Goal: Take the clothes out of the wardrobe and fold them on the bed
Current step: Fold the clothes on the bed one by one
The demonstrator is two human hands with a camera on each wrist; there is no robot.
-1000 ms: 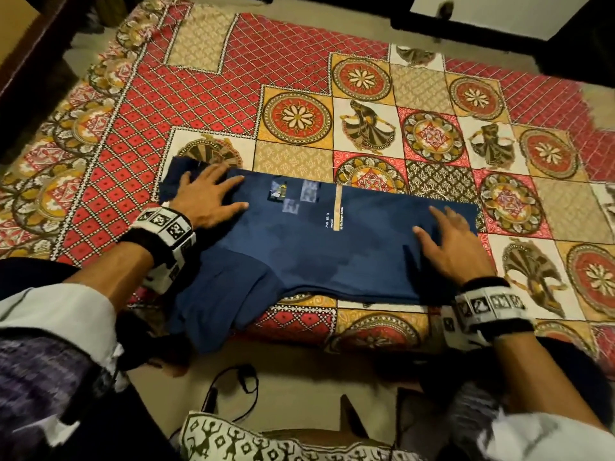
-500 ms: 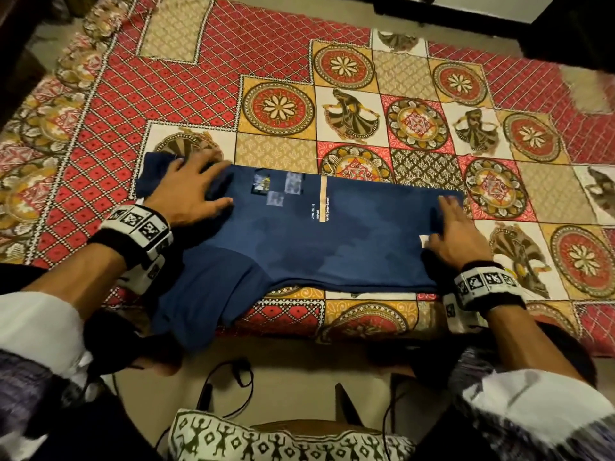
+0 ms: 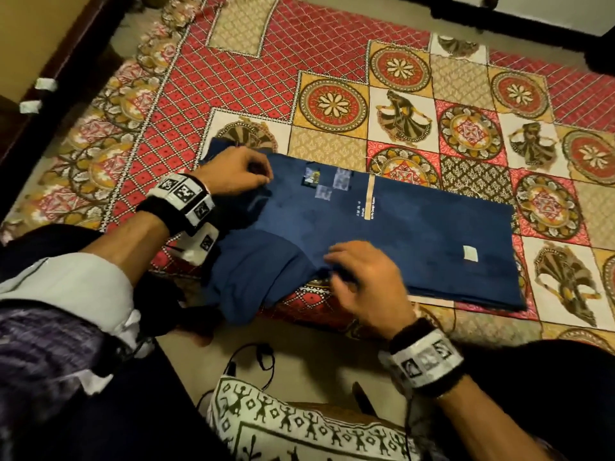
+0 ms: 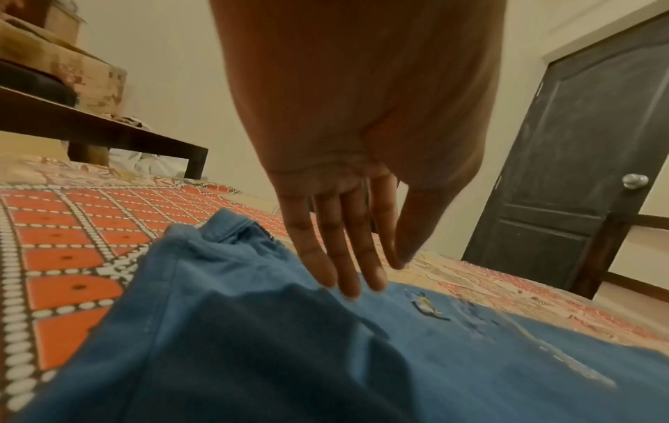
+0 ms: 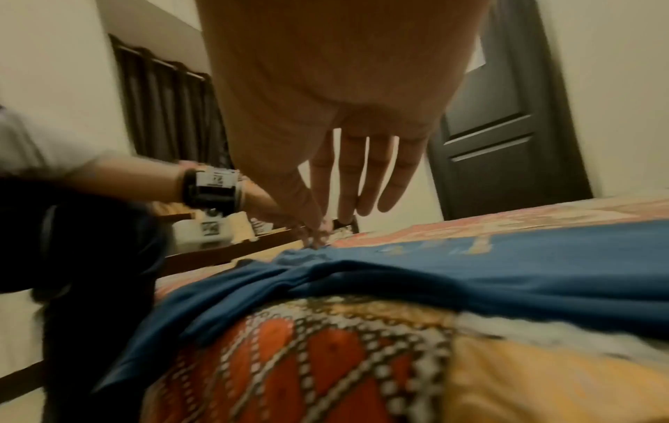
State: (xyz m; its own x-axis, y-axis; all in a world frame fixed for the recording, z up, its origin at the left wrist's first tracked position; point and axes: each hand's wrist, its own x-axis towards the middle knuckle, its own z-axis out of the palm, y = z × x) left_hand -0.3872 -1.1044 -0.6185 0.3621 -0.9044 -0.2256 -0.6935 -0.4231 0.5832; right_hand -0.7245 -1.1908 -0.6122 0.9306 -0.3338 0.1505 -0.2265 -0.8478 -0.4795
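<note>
A blue T-shirt (image 3: 416, 241) lies folded lengthwise across the near part of the patterned bedspread (image 3: 233, 78), collar end to the left. One sleeve (image 3: 246, 281) hangs over the bed's near edge. My left hand (image 3: 256, 181) is at the collar end; in the left wrist view its straight fingertips (image 4: 347, 286) touch the blue cloth (image 4: 362, 357). My right hand (image 3: 336, 271) is at the shirt's near edge beside the sleeve. In the right wrist view its fingers (image 5: 362, 186) are straight and spread just above the shirt (image 5: 506, 266), holding nothing.
Below the bed edge, a black cable (image 3: 253, 357) lies on the floor, with a white figure-printed cloth (image 3: 299, 424) nearer me. Dark wooden furniture (image 3: 66, 78) borders the bed on the left. A dark door (image 4: 579, 171) stands beyond the bed.
My right hand left the shirt's right end and moved left to the near edge by the sleeve. My left hand rose from lying flat to touching with its fingertips.
</note>
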